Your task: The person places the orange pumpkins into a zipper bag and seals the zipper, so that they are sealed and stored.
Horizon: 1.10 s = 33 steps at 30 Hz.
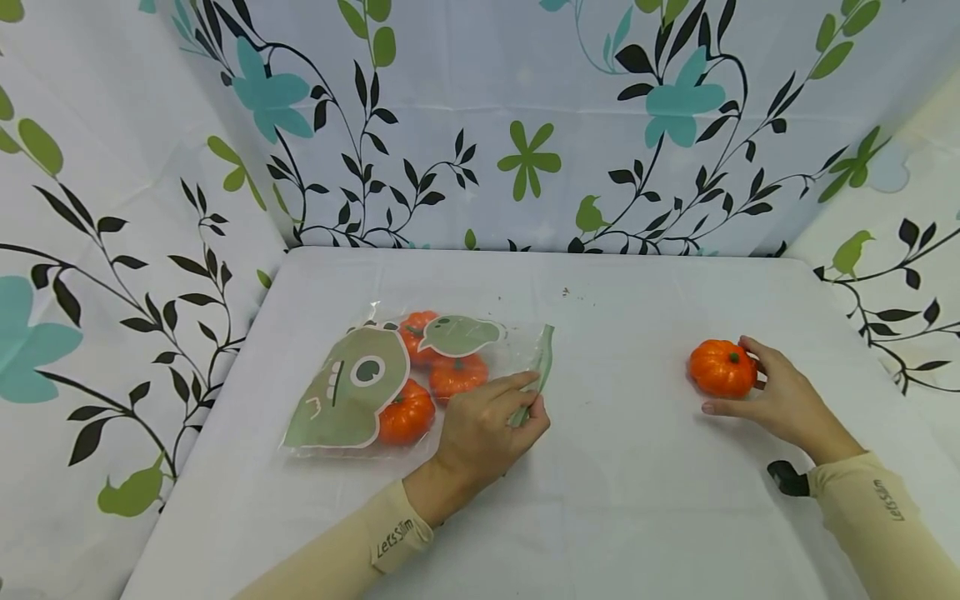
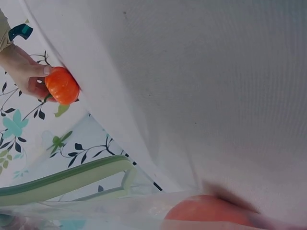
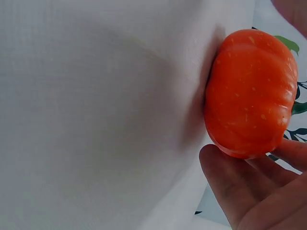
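A clear zip bag (image 1: 337, 408) with a green cartoon-creature print lies left of centre, with three small orange pumpkins (image 1: 459, 377) inside. My left hand (image 1: 487, 429) pinches the bag's green zip strip (image 1: 549, 354) at its right end. That strip (image 2: 67, 181) also crosses the left wrist view, where the left hand itself is out of sight. On the right, another orange pumpkin (image 1: 722, 368) rests on the table. Around its right side is my right hand (image 1: 787, 408). In the right wrist view, fingers (image 3: 228, 179) touch the pumpkin (image 3: 252, 93), while the thumb appears apart from it.
A white cloth covers the table (image 1: 630, 483). Behind it and at both sides hangs a white curtain (image 1: 465, 75) printed with leaves and flowers. Small brown specks (image 1: 566, 292) lie near the back edge. A black device (image 1: 787, 478) sits at the right wrist.
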{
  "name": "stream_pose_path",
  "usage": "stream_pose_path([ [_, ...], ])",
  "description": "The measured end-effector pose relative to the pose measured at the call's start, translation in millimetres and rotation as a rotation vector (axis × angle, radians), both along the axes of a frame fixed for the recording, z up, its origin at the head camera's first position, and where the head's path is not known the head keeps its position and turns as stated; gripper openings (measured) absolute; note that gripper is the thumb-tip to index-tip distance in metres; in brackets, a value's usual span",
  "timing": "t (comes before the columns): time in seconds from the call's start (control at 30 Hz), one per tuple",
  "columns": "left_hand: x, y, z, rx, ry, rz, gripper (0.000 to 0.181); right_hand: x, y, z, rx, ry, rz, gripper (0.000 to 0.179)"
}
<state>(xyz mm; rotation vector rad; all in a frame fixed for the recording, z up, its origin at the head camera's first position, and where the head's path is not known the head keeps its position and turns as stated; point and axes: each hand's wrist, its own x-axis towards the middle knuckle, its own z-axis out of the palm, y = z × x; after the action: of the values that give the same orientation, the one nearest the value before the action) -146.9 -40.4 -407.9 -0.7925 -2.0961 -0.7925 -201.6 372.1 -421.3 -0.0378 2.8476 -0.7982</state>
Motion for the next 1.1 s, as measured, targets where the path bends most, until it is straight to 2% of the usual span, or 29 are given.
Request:
stream_pose_path([
  [0.3, -0.8, -1.2, -0.5, 0.007, -0.002, 0.002, 0.012, 1.0, -4, -6.5, -0.002, 0.073, -0.078, 0.113],
  [0.43, -1.2, -1.6, -0.9, 0.003, -0.006, 0.0, 0.012, 2.4, -11, -3.9, -0.045, 0.067, -0.069, 0.108],
  [0.8, -1.0, -1.8, -1.4, 0.005, -0.004, 0.005, 0.011, 8.5, -62, 16.8, -0.196, 0.095, 0.092, 0.088],
  [1.1, -1.0, -1.7, -0.2, 0.005, 0.004, 0.006, 0.011, 13.3, -116, 16.3, -0.372, 0.132, 0.254, 0.082],
])
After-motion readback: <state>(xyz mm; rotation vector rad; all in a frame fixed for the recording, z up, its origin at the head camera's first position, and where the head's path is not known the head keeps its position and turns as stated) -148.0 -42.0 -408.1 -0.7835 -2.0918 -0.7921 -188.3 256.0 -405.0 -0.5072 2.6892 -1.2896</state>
